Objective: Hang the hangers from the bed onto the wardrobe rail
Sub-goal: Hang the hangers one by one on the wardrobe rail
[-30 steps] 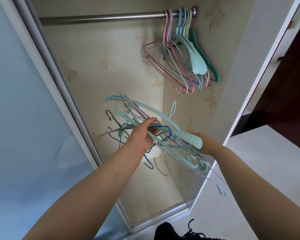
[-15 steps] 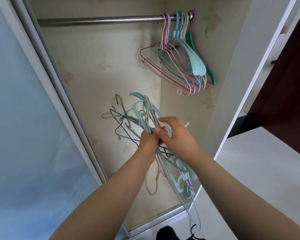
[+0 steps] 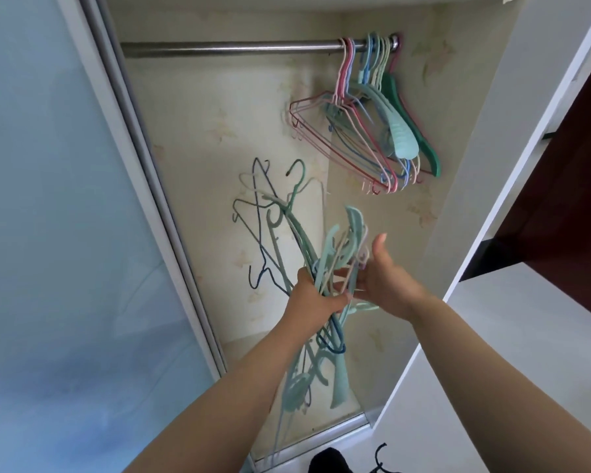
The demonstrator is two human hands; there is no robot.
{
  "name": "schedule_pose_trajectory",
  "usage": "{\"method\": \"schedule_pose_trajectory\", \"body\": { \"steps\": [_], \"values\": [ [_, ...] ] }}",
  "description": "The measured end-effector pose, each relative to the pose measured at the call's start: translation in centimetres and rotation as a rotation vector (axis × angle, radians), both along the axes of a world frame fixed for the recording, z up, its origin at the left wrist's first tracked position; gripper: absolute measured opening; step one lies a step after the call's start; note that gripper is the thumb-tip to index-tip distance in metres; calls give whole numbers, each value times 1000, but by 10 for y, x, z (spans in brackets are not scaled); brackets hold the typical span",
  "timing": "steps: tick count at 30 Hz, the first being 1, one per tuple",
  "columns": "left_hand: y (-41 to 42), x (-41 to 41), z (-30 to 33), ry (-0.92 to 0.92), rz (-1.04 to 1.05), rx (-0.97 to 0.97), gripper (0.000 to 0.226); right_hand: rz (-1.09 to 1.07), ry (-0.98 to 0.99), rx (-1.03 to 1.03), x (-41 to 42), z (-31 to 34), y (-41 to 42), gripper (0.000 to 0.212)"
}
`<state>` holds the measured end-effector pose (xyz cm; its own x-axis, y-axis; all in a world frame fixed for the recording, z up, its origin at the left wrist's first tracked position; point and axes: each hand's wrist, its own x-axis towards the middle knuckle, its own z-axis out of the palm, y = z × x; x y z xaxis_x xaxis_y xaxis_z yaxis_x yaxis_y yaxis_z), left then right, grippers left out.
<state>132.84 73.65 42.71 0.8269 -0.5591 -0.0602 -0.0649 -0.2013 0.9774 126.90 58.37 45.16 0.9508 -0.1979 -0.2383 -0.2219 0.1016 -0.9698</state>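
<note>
An open wardrobe (image 3: 253,165) fills the middle: pale, stained back wall with faint leaf marks, a metal rail (image 3: 226,48) running across the top, and a frosted sliding door (image 3: 65,216) on the left in a grey frame. A white side panel (image 3: 492,199) closes it on the right, with a dark red-brown door (image 3: 574,182) and pale floor (image 3: 509,353) beyond. A black shoe (image 3: 328,462) shows at the near edge.

At the rail's right end hang the hung hangers (image 3: 372,131): pink, blue, cream, mint and one dark green, bunched together against the right wall.

Lower, in front of the opening, the left hand (image 3: 316,295) grips a tangled bundle (image 3: 307,268) of mint, grey and navy hangers, hooks pointing up and left, shoulders trailing down. The right hand (image 3: 386,281) is just beside it, thumb up, fingers reaching into the bundle; whether they pinch a hanger I cannot tell.
</note>
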Motion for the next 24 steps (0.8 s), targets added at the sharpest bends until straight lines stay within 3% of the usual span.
{"method": "schedule_pose_trajectory", "body": {
  "steps": [4,6,9,15,19,24],
  "values": [
    [16,-5,-9,-25,-130,-36,62,-174,19,-168,9,-1,5,45],
    [24,-3,-9,-5,-180,-60,55,-174,-12,-186,16,2,4,49],
    [36,-4,-7,12,-236,-72,48,-199,-21,57,27,7,8,64],
    [52,-9,-9,4,-325,15,52,-200,36,186,41,0,19,23],
    [59,-8,-9,27,-330,22,63,-298,-80,284,43,-6,24,20],
    [68,-14,-20,37,-351,55,55,-429,-169,417,54,-2,21,22]
  ]
}}
